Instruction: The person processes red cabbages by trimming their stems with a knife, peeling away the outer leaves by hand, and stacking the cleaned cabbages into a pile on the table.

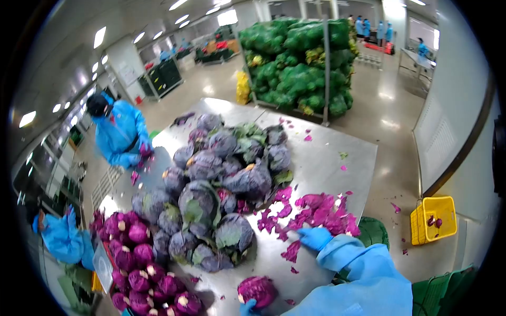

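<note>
My left hand (249,307), in a blue glove, shows only in part at the bottom edge, its fingers against a peeled red cabbage (256,292) on the metal table. My right hand (315,239), also gloved in blue, lies with its fingers stretched out at the near edge of a heap of torn purple leaves (327,213). A loose purple leaf (291,252) sits just beside its fingertips. Left of the hands rises a large pile of unpeeled red cabbages (204,166) with dull outer leaves. Peeled red cabbages (139,280) crowd the lower left.
A co-worker in blue (120,129) handles purple leaves at the table's left side; another person (64,237) is further left. The metal table (350,163) ends at the right, above a green basket (373,231). A yellow crate (433,221) stands on the floor. Green net sacks (300,63) fill a rack behind.
</note>
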A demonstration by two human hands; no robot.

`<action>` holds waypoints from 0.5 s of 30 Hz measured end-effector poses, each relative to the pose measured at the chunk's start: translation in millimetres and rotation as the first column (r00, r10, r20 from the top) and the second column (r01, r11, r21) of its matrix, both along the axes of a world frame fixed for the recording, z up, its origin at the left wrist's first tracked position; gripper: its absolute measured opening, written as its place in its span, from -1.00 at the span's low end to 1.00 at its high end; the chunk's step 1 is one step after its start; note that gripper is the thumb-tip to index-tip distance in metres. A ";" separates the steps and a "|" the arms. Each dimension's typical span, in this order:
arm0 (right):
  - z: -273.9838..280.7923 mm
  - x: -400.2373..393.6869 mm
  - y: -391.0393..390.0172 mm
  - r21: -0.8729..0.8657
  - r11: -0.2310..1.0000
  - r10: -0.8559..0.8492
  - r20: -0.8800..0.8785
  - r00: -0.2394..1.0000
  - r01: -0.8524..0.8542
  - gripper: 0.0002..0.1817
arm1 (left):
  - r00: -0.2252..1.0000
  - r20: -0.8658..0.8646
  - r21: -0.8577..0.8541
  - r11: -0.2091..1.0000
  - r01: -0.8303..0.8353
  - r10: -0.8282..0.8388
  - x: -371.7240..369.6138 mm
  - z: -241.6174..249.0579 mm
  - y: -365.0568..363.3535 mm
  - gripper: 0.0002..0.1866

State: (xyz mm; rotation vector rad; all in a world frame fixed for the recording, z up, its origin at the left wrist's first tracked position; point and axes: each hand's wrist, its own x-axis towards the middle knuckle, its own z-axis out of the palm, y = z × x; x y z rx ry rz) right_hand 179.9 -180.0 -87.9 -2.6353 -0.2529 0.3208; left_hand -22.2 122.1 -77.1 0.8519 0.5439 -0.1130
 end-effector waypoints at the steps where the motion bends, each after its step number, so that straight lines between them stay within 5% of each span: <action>1: 0.1 1.9 -11.0 -0.106 0.994 0.000 0.009 1.000 0.001 -0.59 | 0.999 0.017 -0.038 0.998 -0.041 0.042 0.9 4.0 0.2 -0.12; 2: -41.6 0.0 -27.9 -0.198 0.978 -0.020 0.199 0.980 0.060 -0.59 | 0.996 0.027 -0.076 0.994 -0.084 0.086 1.4 6.7 0.6 -0.12; 3: -52.9 -2.3 -48.0 -0.059 0.987 -0.148 0.021 0.989 0.149 -0.59 | 0.990 0.002 -0.078 0.987 -0.138 0.138 8.4 28.2 -3.6 -0.26; 4: -19.7 -11.5 -47.4 -0.120 0.952 -0.289 -0.065 0.955 0.280 -0.60 | 0.987 0.056 -0.062 0.987 -0.148 0.152 11.5 29.3 -0.9 -0.27; 6: -104.7 -22.0 -101.3 0.030 0.959 -0.282 0.238 0.929 0.283 -0.56 | 0.980 0.109 -0.117 0.981 -0.156 0.168 5.8 21.9 11.8 -0.25; 8: -44.0 -35.7 -77.3 0.112 0.886 -0.452 -0.012 0.892 0.450 -0.57 | 0.970 0.002 -0.207 0.949 -0.236 0.242 -14.7 6.8 27.6 -0.22; 9: -23.6 -43.4 -58.5 0.410 0.704 -0.480 -0.326 0.814 0.580 -0.55 | 0.960 -0.042 -0.285 0.918 -0.276 0.276 -29.6 -4.1 37.0 -0.23; 12: -29.9 -40.9 14.1 0.665 0.632 -0.291 -0.271 0.917 0.397 -0.49 | 0.936 -0.026 -0.389 0.859 -0.333 0.352 -33.6 -5.3 50.7 -0.23; 15: 1.5 -16.7 99.5 0.670 0.733 -0.031 -0.144 0.989 0.121 -0.36 | 0.934 -0.076 -0.351 0.867 -0.353 0.350 -29.1 -3.7 55.7 -0.19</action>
